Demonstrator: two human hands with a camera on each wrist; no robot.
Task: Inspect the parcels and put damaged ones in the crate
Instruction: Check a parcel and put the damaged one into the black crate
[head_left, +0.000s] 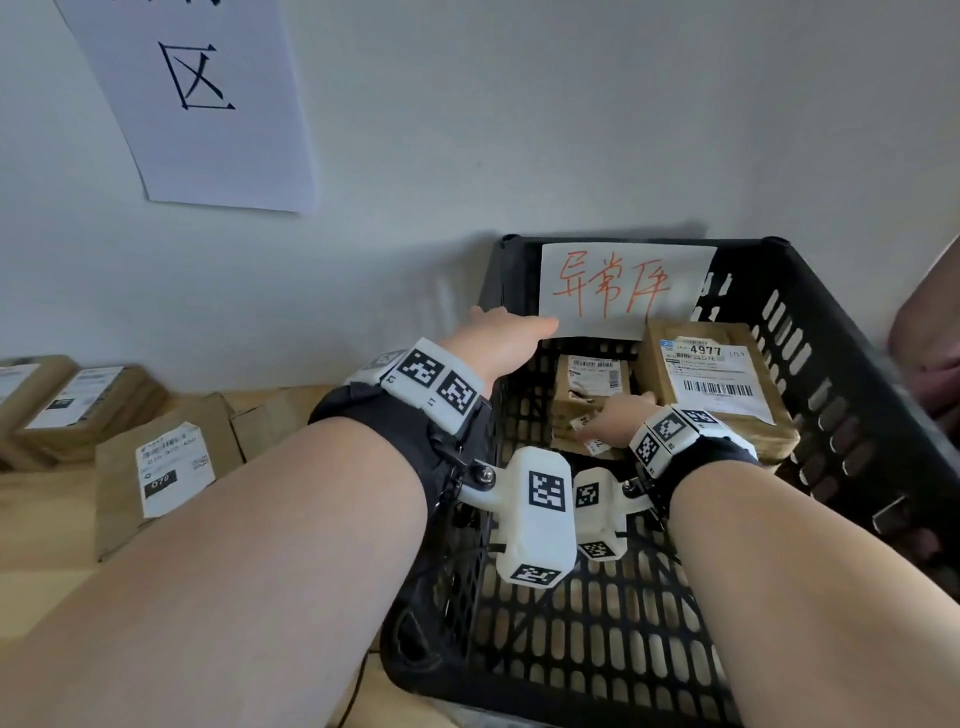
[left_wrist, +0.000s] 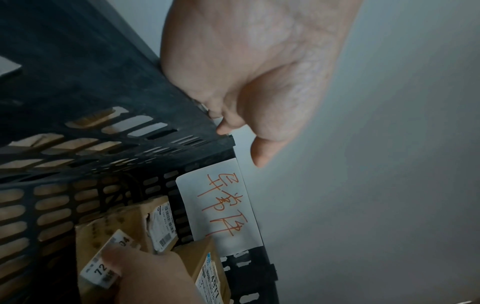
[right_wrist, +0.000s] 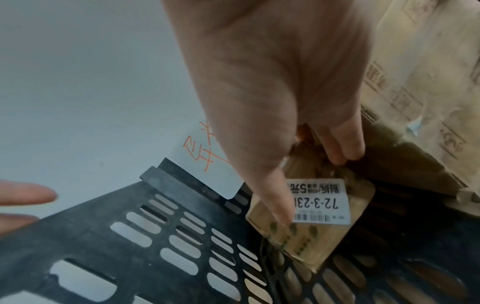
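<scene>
We work over the black crate (head_left: 810, 332), which stands on the bench (head_left: 47, 519) against the wall, a white sheet with red handwriting (head_left: 618, 291) fixed inside its far wall. Within it, the large parcel (head_left: 727, 384) marked 4977 lies at the 2 o'clock side of the floor, and a smaller parcel (head_left: 587, 379) lies at 12 o'clock beside it. Our left hand (head_left: 498, 338) rests on the crate rim at the far left corner; in the left wrist view its fingers (left_wrist: 226, 123) curl over that edge, steadying the crate. Our right hand (head_left: 613, 421) is down inside the crate and holds the small parcel (right_wrist: 311, 207) labelled 72-3-23, thumb (right_wrist: 272, 195) laid across the top face and fingers (right_wrist: 342, 144) curled behind its far edge. This parcel lies directly under the right hand, at 6 o'clock of the smaller parcel, touching or just above it; we cannot tell which. Its long axis runs roughly 11 to 5 o'clock in the right wrist view. We judge that the right hand, being the nearer, need only uncurl and lift straight up to complete the placement. Further parcels (head_left: 156, 457) wait on the bench at 9 o'clock.
</scene>
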